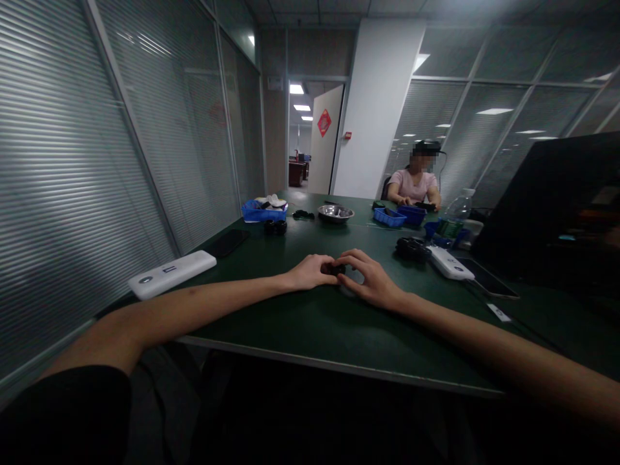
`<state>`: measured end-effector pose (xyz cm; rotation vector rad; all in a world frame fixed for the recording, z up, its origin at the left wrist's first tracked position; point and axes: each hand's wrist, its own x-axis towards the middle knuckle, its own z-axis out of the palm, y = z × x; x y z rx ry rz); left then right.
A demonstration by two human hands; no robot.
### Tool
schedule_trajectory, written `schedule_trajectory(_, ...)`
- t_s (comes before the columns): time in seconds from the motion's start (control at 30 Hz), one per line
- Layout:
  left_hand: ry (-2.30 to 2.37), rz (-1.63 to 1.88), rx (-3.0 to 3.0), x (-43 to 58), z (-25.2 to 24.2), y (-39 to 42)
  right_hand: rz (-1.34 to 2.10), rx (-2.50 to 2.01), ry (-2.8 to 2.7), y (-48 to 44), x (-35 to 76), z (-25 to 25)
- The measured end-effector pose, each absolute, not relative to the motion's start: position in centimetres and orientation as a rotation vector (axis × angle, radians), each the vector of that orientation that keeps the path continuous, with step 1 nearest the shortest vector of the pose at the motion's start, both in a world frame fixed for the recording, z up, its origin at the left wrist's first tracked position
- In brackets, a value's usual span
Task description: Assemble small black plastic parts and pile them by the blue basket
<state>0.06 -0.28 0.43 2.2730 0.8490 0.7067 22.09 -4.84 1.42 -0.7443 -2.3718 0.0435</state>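
Pinched between the fingertips of both hands, a small dark part is held just above the green desk, near its middle. The grip of the left hand is pressed onto the part's left end, and the grip of the right hand is curled over its right end.

A large dark screen is seen at the right. Another person is seated at the far end, hands at a blue tray. A long white device lies near left, well apart from the hands, with a black phone just beyond it. A steel bowl stands far, between a second blue tray and the first. A cluster of black pieces lies to the right of the hands.

Fine two-handed fingertip work on the part is judged to be the step in hand. Steady opposing pressure and forearms kept resting on the desk would be called for by any further handling. The part's long axis appears to run left to right, from one grip to the other. Which end leads cannot be told, as most of it is covered.
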Motion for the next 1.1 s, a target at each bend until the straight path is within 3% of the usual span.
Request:
schedule_trajectory(0.7, 0.847, 0.723, 2.285, 0.05, 0.06, -0.02, 0.129, -0.581, -2.373, -4.51, 22.26, 1.28)
schedule_trajectory(1.1, 0.819, 0.708, 2.281, -0.05, -0.01, 0.07, 0.026, -0.8, -2.349, -4.82, 21.94, 1.3)
